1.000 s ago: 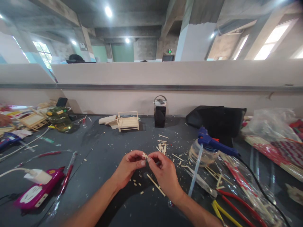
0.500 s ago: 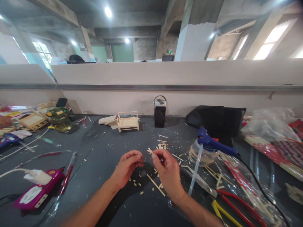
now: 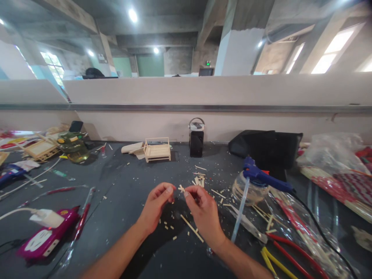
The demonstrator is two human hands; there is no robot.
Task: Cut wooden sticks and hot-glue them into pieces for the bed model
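Between thumb and fingertips, my right hand [image 3: 203, 211] pinches a small cluster of short wooden sticks [image 3: 181, 188]. My left hand [image 3: 157, 203] is just left of it, its thumb and fingers pressed together; a tiny pale bit shows under the fingertips, too small to name. The two hands do not touch. Beneath and between them lie a long thin stick [image 3: 192, 228] and scattered short pieces [image 3: 166, 225]. Behind my right hand is a small pile of short sticks [image 3: 200, 181]. A little wooden bed-like frame [image 3: 157, 150] stands farther back.
A blue glue gun [image 3: 264, 176] rests on a round clear container [image 3: 241, 190] at the right. Nearer are red-handled pliers [image 3: 296, 248] and yellow handles [image 3: 273, 261]. A phone [image 3: 197, 143] stands at the back; a purple power strip [image 3: 48, 234] lies left.
My right hand has shifted slightly left with the stick cluster, closer to my left hand. The cluster is turned a little, and my left hand has moved slightly.
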